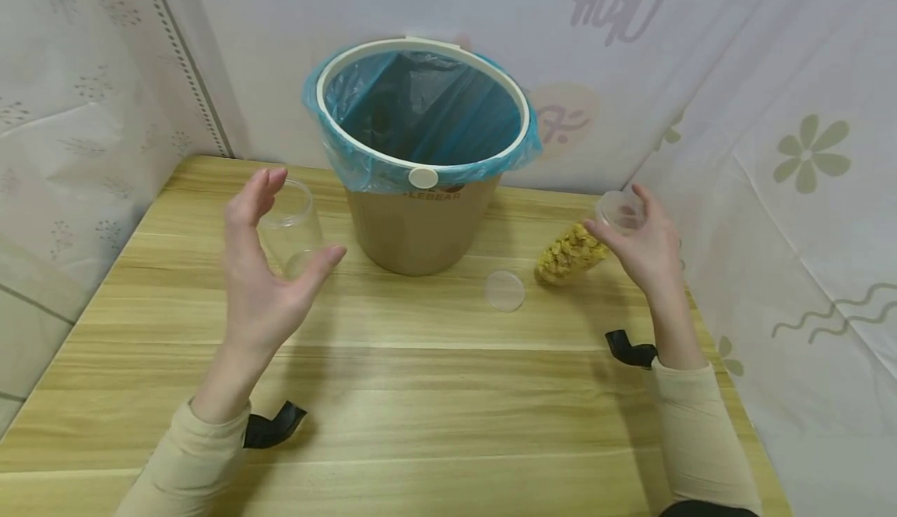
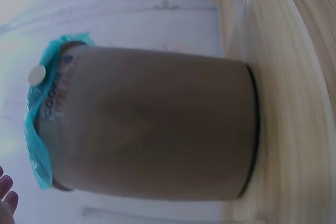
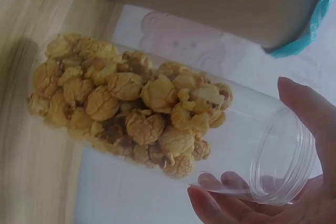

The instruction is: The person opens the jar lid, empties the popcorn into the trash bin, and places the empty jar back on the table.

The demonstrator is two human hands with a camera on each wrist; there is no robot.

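Observation:
My left hand (image 1: 269, 283) is raised at the left, thumb and fingers spread wide around a clear empty jar (image 1: 301, 225). No firm contact with that jar shows. In the left wrist view only a few fingertips (image 2: 7, 192) appear at the lower left corner. At the right, my right hand (image 1: 648, 248) grips the neck of a clear open-topped jar of popcorn (image 3: 131, 103), thumb on one side and fingers on the other. Golden popcorn fills its lower part. A clear round lid (image 1: 504, 291) lies flat on the table left of the popcorn jar.
A brown trash bin (image 1: 420, 229) with a white rim and blue liner bag (image 1: 336, 151) stands at the table's back, between the two jars. The wooden table (image 1: 420, 408) meets patterned cloth walls (image 1: 792, 252) behind and at the sides. Black straps sit at both wrists.

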